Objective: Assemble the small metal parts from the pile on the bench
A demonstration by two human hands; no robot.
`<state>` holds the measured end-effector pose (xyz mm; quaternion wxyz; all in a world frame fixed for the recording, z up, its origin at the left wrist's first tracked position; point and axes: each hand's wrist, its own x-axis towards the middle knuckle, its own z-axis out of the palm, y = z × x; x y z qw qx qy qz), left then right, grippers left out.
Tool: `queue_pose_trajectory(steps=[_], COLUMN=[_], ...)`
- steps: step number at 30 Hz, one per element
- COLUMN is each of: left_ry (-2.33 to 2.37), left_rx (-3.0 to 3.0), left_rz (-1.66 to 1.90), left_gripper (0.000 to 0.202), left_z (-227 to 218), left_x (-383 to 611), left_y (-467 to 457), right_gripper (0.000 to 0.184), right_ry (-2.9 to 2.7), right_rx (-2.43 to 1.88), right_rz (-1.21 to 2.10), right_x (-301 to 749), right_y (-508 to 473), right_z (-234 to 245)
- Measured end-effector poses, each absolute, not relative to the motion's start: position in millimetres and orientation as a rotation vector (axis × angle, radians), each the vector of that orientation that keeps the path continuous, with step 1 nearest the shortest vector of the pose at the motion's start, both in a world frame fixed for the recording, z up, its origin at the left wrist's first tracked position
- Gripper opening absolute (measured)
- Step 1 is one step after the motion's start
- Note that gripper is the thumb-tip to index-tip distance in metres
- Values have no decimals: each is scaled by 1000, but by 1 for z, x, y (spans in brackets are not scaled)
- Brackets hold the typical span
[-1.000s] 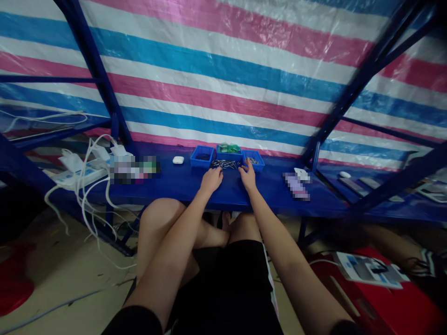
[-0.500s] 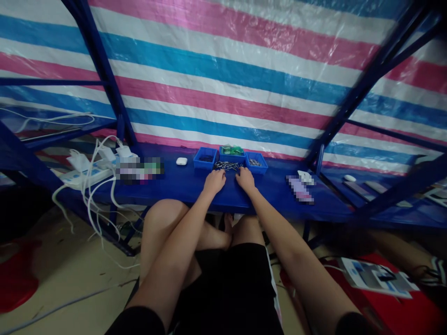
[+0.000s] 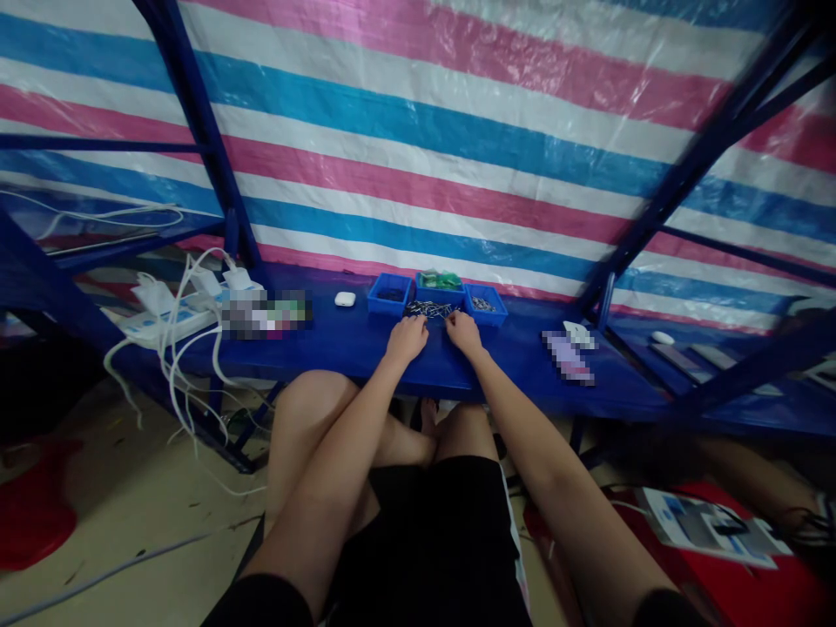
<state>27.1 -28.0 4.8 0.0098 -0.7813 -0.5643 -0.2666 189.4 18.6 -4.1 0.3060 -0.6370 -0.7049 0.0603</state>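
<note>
My left hand (image 3: pixel 408 338) rests at the near left side of a pile of small, thin metal pieces (image 3: pixel 432 310) on the blue table. Its fingers are curled and pressed together; whatever they pinch is too small to make out. At the pile's near right side is my right hand (image 3: pixel 463 333), also closed, thumb and fingertips together at the pieces. Behind the pile stand a left blue bin (image 3: pixel 390 306) with dark small parts, a middle blue bin (image 3: pixel 439 296) holding green plastic packets, and a right blue bin (image 3: pixel 487 320) with silvery small parts.
A white earbud case (image 3: pixel 345 300) lies left of the bins. Further left, a power strip (image 3: pixel 176 320) trails many white cables. Blurred-out items (image 3: pixel 567 355) lie to the right. Blue metal frame posts (image 3: pixel 202 113) flank the table before a striped plastic sheet (image 3: pixel 424 174).
The whole scene has shifted slightly rightward as the camera turned a little. Both hands stay at the pile, and the right fingers look a bit more drawn together.
</note>
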Motion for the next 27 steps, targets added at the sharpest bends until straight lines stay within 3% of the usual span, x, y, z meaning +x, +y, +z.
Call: queue_pose_trajectory(steps=[6,9,27], left_ry=[-1750,-1731,-1705], left_rx=[-2412,-2455,-2563], left_rz=[-877,-832,-799], left_gripper=[37,33,28], left_z=[5,6,10], left_x=[28,27,27], left_y=[-29,-29,-31], right_gripper=[15,15,16], right_ry=[-2072,-2144,-2082], right_rx=[-1406,-1290,-1204], right_rz=[178,194,304], right_x=[193,190,190], right_y=[5,2,0], right_z=[-11,-9,-7])
